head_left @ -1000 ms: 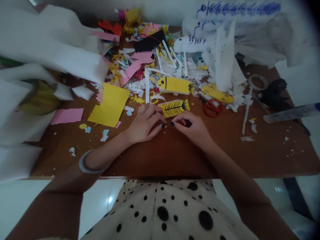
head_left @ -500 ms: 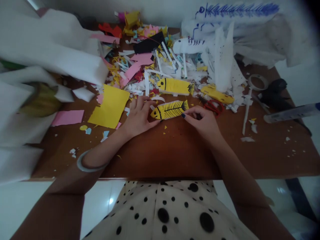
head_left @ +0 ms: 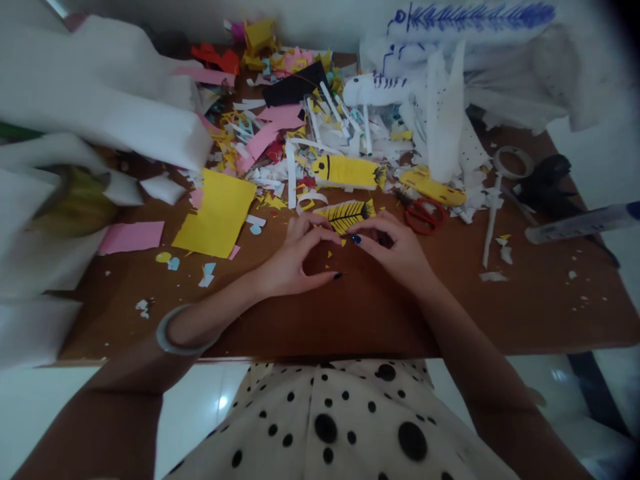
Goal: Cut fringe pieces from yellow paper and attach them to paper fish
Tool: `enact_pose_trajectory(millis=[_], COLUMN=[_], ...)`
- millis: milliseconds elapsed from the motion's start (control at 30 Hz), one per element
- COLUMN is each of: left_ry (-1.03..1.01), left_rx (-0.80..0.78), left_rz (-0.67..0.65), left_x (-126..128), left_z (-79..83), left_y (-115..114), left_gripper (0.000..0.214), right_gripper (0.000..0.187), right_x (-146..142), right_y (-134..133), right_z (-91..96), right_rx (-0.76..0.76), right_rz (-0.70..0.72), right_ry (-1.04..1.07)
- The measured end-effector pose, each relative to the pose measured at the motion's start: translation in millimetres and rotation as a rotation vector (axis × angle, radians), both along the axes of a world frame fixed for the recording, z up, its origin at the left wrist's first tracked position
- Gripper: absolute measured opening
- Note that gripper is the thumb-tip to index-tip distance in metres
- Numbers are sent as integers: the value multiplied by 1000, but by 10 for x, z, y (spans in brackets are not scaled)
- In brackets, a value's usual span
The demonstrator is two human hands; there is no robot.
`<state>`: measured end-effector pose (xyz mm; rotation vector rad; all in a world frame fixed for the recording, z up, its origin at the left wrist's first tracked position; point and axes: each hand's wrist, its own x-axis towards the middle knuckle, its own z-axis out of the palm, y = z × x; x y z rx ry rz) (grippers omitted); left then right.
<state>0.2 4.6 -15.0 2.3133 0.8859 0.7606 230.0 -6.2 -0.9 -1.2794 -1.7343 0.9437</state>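
A yellow paper fish with black rib lines and a fringed tail lies on the brown table in front of me. My left hand covers its head end; the fingers curve over it while the thumb sticks out well apart, so the hand is open. Close to the fish's lower right edge, my right hand has thumb and index finger drawn together. Whether paper is pinched between them is hidden. Tiny yellow scraps lie just below the fish. Behind it rests another yellow paper fish, with a face drawn on.
Red-handled scissors lie right of my right hand, beside a yellow cutter-like tool. A yellow sheet and a pink piece are at left. Markers and paper scraps fill the back. A tape roll sits at right.
My left hand has lifted its thumb off the fish and now hides its head. My right hand has shifted left from the tail tip along the lower edge.
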Motion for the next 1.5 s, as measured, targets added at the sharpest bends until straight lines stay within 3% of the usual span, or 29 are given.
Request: enact_pose_trajectory(millis=[167, 433, 1033, 1333, 1500], left_ry=[-11, 12, 42, 76, 109], left_rx=[2, -1, -34, 78, 129], left_rz=[0, -5, -10, 135, 148], left_x=[-10, -6, 6, 17, 25], left_z=[-34, -28, -22, 18, 6], left_y=[2, 15, 9, -12, -15], left_gripper=[40, 42, 38, 17, 9], right_gripper=[15, 9, 7, 8, 9], right_x=[-2, -8, -22, -99, -172], right_y=[-26, -24, -17, -55, -84], right_z=[36, 27, 17, -19, -48], right_rx=[5, 47, -47, -39, -30], right_rz=[64, 26, 6, -44, -30], right_ry=[-11, 0, 7, -43, -75])
